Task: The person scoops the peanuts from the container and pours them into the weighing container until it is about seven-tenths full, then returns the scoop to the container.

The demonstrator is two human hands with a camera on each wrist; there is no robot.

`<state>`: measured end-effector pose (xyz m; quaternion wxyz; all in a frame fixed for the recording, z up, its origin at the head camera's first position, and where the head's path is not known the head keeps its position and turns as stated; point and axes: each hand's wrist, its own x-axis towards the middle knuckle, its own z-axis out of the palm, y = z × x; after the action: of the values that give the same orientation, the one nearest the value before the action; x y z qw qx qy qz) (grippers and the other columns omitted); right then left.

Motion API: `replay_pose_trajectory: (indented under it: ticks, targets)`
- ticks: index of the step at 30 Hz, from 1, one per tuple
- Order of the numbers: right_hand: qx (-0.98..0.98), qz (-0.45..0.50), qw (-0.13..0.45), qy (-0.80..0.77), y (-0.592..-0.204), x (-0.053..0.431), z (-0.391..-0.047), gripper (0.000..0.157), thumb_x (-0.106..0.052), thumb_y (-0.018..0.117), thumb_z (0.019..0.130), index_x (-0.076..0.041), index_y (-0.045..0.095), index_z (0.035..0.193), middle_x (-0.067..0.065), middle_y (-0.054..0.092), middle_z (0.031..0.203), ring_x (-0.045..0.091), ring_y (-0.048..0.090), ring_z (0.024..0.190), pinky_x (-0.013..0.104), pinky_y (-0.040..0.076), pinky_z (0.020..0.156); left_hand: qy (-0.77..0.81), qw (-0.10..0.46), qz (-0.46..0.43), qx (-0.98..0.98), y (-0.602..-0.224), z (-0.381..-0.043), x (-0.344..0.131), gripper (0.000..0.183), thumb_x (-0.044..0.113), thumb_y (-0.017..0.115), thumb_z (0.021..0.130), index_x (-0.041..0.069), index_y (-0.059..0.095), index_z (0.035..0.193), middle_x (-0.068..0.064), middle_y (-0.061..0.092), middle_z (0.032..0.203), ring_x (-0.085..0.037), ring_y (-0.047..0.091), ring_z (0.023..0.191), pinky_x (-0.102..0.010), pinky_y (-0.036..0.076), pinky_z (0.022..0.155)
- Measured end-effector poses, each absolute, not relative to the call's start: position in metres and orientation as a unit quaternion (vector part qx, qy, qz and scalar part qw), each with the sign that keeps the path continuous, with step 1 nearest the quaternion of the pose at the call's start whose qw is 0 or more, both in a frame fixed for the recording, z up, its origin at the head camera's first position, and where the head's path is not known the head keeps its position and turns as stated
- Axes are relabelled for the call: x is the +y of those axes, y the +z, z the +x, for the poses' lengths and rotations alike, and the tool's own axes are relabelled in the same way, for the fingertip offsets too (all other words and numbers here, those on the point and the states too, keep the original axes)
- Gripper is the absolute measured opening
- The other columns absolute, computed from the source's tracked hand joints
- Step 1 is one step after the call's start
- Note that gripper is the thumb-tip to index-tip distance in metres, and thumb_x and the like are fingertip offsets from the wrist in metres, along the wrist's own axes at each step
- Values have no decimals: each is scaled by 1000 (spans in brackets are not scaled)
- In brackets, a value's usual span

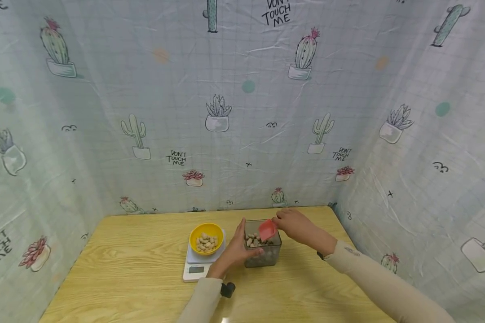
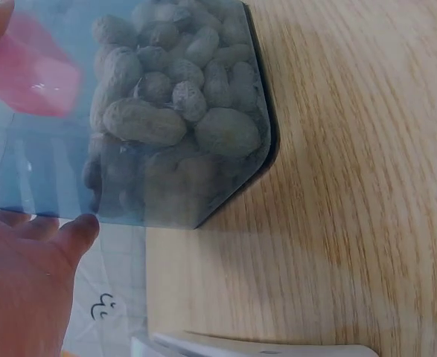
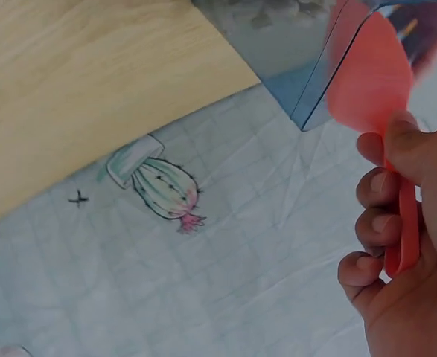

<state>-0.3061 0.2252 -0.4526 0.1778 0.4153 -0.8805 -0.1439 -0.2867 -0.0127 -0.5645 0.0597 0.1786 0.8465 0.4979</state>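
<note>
My right hand (image 1: 293, 223) grips the handle of a red scoop (image 1: 267, 229), and its fingers (image 3: 378, 227) curl round that handle in the right wrist view. The scoop's bowl dips into the mouth of a see-through grey container (image 1: 262, 257). Peanuts in their shells (image 2: 181, 82) fill the lower part of the container, which stands on the table. My left hand (image 1: 235, 252) holds the container at its left side, thumb across the front and fingers along the left wall. In the left wrist view, fingertips (image 2: 80, 230) touch the clear wall.
Left of the container, a yellow bowl (image 1: 193, 244) with some peanuts sits on a white kitchen scale (image 1: 191, 265) with a small display. The wood-grain table (image 1: 137, 264) is bordered by a cactus-print curtain (image 1: 234, 170) at the back and sides.
</note>
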Motion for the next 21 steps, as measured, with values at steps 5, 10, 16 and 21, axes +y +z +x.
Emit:
replay_pose_trajectory:
  ticks: [5,10,16,21]
  targets:
    - [-859,411,172,-253,-451,212,-306,18,-19,73,88,-19,70,106,-2,63,90,16,60,87,31,49,75,496,61,183,847,-563,-287,-14,120,56,76,80,26,-9,159,-18,3,166,-45,26,147,-60,35,112]
    - [-838,403,174,-324,-460,200,-308,23,-27,75,87,-22,71,109,-4,67,102,14,61,95,30,51,82,497,60,187,845,-564,-288,-15,116,54,75,81,26,-6,159,-17,4,166,-44,29,145,-59,35,112]
    - [-817,418,186,-351,-473,187,-311,25,-31,75,86,-23,71,109,-5,69,107,13,62,97,29,52,83,501,65,190,842,-565,-288,-16,115,56,74,81,26,-4,159,-16,3,166,-43,31,144,-59,36,111]
    - [-817,430,169,-345,-480,180,-321,23,-31,72,89,-22,70,110,-4,69,108,14,61,98,31,52,86,500,64,193,842,-566,-290,-17,116,60,73,79,26,-5,159,-14,2,167,-42,32,145,-58,37,111]
